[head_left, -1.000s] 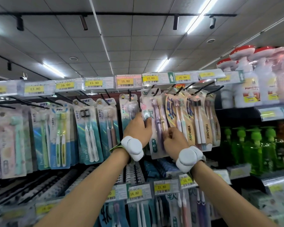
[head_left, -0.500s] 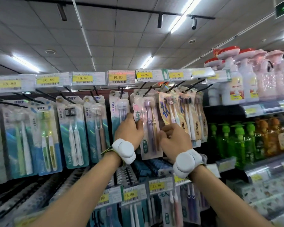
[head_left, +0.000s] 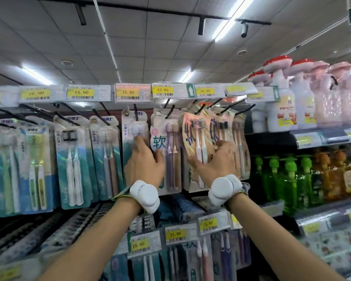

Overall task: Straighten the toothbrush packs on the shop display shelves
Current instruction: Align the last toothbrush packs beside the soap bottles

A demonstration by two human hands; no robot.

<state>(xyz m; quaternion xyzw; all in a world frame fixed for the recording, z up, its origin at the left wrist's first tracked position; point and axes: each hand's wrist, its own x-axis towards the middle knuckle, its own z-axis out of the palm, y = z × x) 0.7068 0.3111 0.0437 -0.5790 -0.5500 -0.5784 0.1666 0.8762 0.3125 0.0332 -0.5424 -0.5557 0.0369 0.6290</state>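
Toothbrush packs (head_left: 171,151) are hanging from black pegs under yellow price tags (head_left: 128,92), the left hand (head_left: 145,159) lying open-fingered against a teal pack (head_left: 131,145) while the right hand (head_left: 217,159) is resting, fingers spread, on an orange-pink pack (head_left: 193,136).

Both arms reach up and forward, each wrist wearing a white band. The left hand (head_left: 144,161) is spread flat, fingers (head_left: 139,141) extended; the right hand (head_left: 219,159) is likewise open, palm forward.
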